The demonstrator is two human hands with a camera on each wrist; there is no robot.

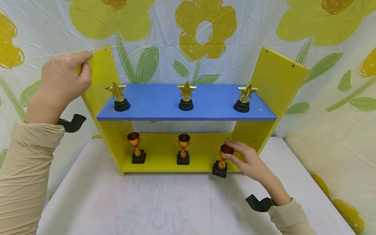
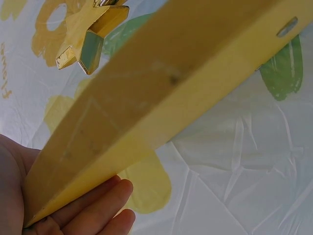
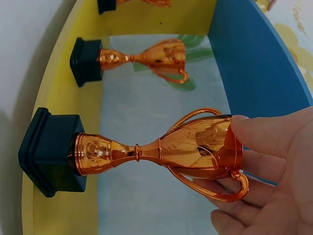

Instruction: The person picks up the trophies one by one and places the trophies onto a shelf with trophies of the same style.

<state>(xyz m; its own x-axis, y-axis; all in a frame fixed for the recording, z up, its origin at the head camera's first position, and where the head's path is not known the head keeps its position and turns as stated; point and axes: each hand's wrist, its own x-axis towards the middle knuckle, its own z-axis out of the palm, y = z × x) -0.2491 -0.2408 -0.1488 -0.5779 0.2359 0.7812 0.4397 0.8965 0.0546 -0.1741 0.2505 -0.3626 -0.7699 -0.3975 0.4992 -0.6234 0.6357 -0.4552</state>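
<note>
My left hand (image 1: pixel 66 73) grips the front edge of the shelf's yellow left side panel (image 1: pixel 101 76), near its top; in the left wrist view several fingers (image 2: pixel 105 203) lie along one face of the panel. With my right hand (image 1: pixel 249 161) I pinch the rim of an orange metallic trophy cup (image 3: pixel 195 144) between thumb and fingers. Its black square base (image 1: pixel 220 168) is at the front edge of the yellow lower shelf (image 1: pixel 160 166), on the right, slightly tilted. Two matching trophy cups, one at left (image 1: pixel 133 139) and one in the middle (image 1: pixel 183 140), stand upright on that shelf.
Three gold star trophies, at left (image 1: pixel 116 90), middle (image 1: pixel 186 91) and right (image 1: pixel 246 94), stand on the blue upper shelf (image 1: pixel 152 98). The yellow right side panel (image 1: pixel 277 78) rises beyond it. A white cloth (image 1: pixel 147 205) covers the table, and a flower-printed curtain (image 1: pixel 249 19) hangs behind.
</note>
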